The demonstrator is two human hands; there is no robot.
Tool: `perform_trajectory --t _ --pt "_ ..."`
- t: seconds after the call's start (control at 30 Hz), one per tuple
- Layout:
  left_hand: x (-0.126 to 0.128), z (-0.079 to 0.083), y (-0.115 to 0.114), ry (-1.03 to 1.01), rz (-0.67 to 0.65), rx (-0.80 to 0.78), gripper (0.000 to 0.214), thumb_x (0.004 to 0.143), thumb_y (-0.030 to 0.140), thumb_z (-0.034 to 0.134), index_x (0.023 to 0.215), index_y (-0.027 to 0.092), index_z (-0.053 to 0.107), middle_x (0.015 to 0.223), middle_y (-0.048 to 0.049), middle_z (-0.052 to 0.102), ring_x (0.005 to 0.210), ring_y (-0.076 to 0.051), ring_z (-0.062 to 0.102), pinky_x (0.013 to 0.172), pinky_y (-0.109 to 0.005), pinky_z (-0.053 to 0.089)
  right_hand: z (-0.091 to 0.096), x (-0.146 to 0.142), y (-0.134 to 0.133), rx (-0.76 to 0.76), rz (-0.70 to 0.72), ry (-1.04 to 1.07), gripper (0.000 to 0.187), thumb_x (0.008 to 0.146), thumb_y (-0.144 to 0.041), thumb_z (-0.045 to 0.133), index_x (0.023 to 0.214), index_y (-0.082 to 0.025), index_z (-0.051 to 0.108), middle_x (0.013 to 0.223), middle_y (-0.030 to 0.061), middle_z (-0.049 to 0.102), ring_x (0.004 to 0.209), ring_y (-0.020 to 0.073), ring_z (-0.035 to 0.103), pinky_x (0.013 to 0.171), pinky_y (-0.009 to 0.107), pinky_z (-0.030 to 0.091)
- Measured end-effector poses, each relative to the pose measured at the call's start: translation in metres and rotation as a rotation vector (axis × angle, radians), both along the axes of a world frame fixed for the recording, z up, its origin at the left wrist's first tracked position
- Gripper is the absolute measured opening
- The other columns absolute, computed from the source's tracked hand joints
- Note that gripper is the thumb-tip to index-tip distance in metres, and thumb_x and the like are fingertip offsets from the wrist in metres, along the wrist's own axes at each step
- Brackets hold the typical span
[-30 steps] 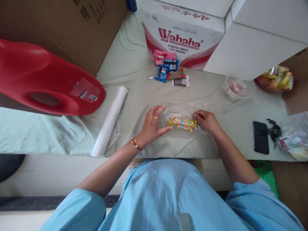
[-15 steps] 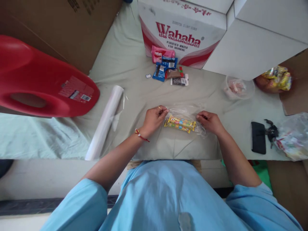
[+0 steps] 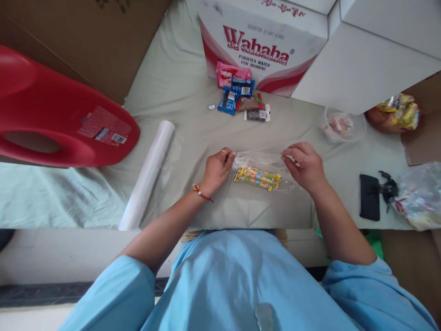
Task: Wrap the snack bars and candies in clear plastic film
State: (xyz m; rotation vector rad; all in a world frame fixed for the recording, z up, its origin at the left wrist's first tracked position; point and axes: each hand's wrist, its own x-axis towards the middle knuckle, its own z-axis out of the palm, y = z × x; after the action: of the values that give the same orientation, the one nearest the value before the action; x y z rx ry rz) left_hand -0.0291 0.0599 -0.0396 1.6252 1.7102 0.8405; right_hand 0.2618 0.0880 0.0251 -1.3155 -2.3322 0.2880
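A yellow candy pack (image 3: 257,177) lies inside a clear plastic bag (image 3: 262,161) on the pale green cloth in front of me. My left hand (image 3: 217,169) is closed, pinching the bag's left edge beside the pack. My right hand (image 3: 305,166) pinches the bag's right edge with thumb and fingers, raised a little off the cloth. Both hands stretch the clear film across the pack.
A white roll of plastic film (image 3: 148,172) lies to the left. A red jug (image 3: 58,119) lies further left. Small snack packs (image 3: 239,94) sit before the Wahaha box (image 3: 262,46). A black phone (image 3: 369,203), a clear cup (image 3: 341,124) and a plastic bag (image 3: 418,195) are on the right.
My left hand went from flat on the pack's left end to pinching the bag's edge. My right hand rose and moved slightly right along the bag's upper edge.
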Motion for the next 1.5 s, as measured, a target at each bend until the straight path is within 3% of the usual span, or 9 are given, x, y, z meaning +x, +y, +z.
perform_trajectory --t 0.13,0.27,0.53,0.83,0.93,1.07,1.23,1.4,1.5 --pt "0.000 -0.002 -0.001 0.002 -0.003 -0.005 0.035 0.103 0.047 0.044 0.081 0.022 0.057 0.063 0.0023 0.052 0.059 -0.015 0.046 0.062 -0.029 0.031 -0.005 -0.036 0.018 0.047 0.276 -0.142 0.029 0.106 -0.027 0.047 0.112 -0.024 0.075 0.113 0.0109 0.068 0.103 0.0246 0.058 0.089 0.039 0.050" --pt "0.001 -0.002 -0.001 0.005 -0.014 0.003 0.035 0.103 0.046 0.045 0.080 0.022 0.056 0.065 0.0013 0.054 0.059 -0.015 0.047 0.062 -0.030 0.030 -0.019 -0.058 0.030 0.035 0.423 -0.244 0.034 0.107 -0.023 0.044 0.122 -0.025 0.075 0.120 0.0103 0.065 0.102 0.0238 0.054 0.087 0.037 0.049" --pt "0.000 -0.007 -0.001 -0.022 -0.026 0.022 0.039 0.104 0.051 0.040 0.079 0.023 0.052 0.062 0.0024 0.049 0.058 -0.015 0.043 0.061 -0.030 0.027 -0.024 -0.072 0.051 0.042 0.665 -0.050 0.017 0.103 -0.027 0.062 0.095 -0.026 0.078 0.108 0.0082 0.065 0.091 0.0227 0.052 0.080 0.037 0.045" --pt "-0.001 -0.011 -0.003 -0.035 -0.032 0.070 0.046 0.108 0.054 0.032 0.084 0.023 0.055 0.064 0.0011 0.053 0.057 -0.016 0.048 0.061 -0.030 0.032 -0.023 -0.079 0.066 -0.137 0.593 0.155 0.011 0.099 -0.030 0.065 0.097 -0.022 0.072 0.099 0.0073 0.066 0.094 0.0222 0.060 0.089 0.038 0.049" --pt "-0.001 -0.007 -0.007 -0.098 -0.050 0.070 0.037 0.104 0.056 0.046 0.101 0.022 0.060 0.068 0.0029 0.057 0.059 -0.015 0.052 0.062 -0.028 0.036 -0.023 -0.082 0.070 -0.237 0.537 0.191 0.016 0.098 -0.035 0.066 0.092 -0.021 0.071 0.095 0.0063 0.066 0.089 0.0206 0.061 0.085 0.036 0.049" --pt "-0.002 -0.009 -0.011 -0.064 -0.014 0.072 0.032 0.095 0.041 0.064 0.120 0.022 0.060 0.074 0.0038 0.061 0.067 -0.017 0.059 0.067 -0.029 0.043 -0.021 -0.087 0.081 -0.285 0.360 0.239 0.026 0.099 -0.045 0.064 0.089 -0.021 0.070 0.089 0.0043 0.064 0.076 0.0167 0.055 0.075 0.031 0.046" --pt "-0.006 -0.017 -0.013 0.096 0.149 0.303 0.040 0.090 0.029 0.068 0.127 0.018 0.058 0.102 -0.0086 0.065 0.099 -0.026 0.061 0.092 -0.043 0.051 -0.015 -0.068 0.100 -0.237 0.104 0.249 0.027 0.097 -0.045 0.063 0.090 -0.021 0.072 0.088 0.0045 0.066 0.078 0.0181 0.056 0.076 0.032 0.046" --pt "-0.005 -0.010 -0.017 0.229 0.204 0.442 0.043 0.086 0.021 0.070 0.127 0.017 0.058 0.119 -0.0152 0.060 0.112 -0.031 0.055 0.101 -0.051 0.045 -0.011 -0.048 0.106 -0.406 0.160 0.004 0.022 0.087 -0.038 0.070 0.096 -0.020 0.078 0.096 0.0076 0.073 0.081 0.0201 0.063 0.079 0.033 0.050" --pt "0.001 -0.004 -0.018 0.278 0.187 0.457 0.033 0.087 0.020 0.068 0.120 0.019 0.062 0.117 -0.0142 0.060 0.112 -0.032 0.053 0.103 -0.053 0.041 -0.010 -0.052 0.099 -0.527 0.233 -0.114 0.029 0.087 -0.041 0.070 0.103 -0.019 0.079 0.098 0.0084 0.075 0.084 0.0209 0.066 0.080 0.032 0.049"
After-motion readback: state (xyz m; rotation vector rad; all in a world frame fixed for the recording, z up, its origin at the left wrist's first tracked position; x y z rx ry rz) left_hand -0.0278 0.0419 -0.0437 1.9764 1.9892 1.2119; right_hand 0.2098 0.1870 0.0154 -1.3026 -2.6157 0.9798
